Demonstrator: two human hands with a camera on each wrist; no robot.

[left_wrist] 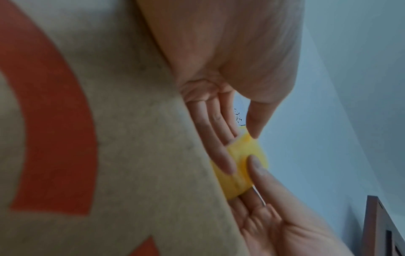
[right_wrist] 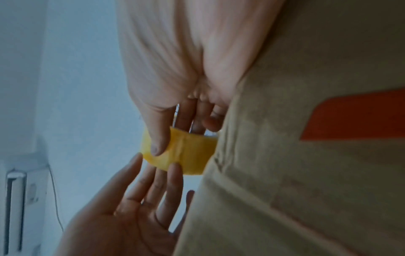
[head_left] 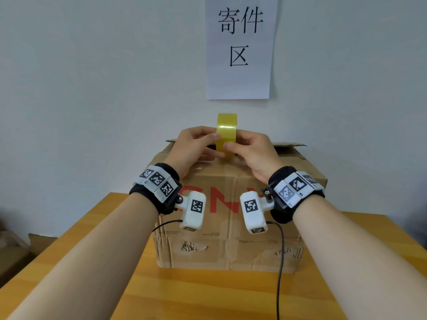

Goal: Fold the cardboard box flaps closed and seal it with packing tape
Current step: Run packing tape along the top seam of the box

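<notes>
A yellow packing tape roll [head_left: 227, 131] stands on edge just above the top of the brown cardboard box [head_left: 231, 250], which has red print on its front. My left hand [head_left: 218, 145] pinches the roll from the left, thumb on its outer face. My right hand [head_left: 233, 144] grips it from the right. In the left wrist view the left hand [left_wrist: 241, 152] lies along the roll [left_wrist: 234, 183] beside the box [left_wrist: 131, 138]. In the right wrist view the right hand [right_wrist: 175, 138] has its thumb on the roll [right_wrist: 192, 152]. The box's near flaps lie flat; a corrugated flap edge [head_left: 288, 144] shows at the far right.
The box sits on a wooden table [head_left: 184, 296], whose left and right edges run close by. A black cable [head_left: 280, 262] hangs in front of the box. A paper sign [head_left: 239, 47] is on the wall behind. More cardboard [head_left: 13, 250] lies low at the left.
</notes>
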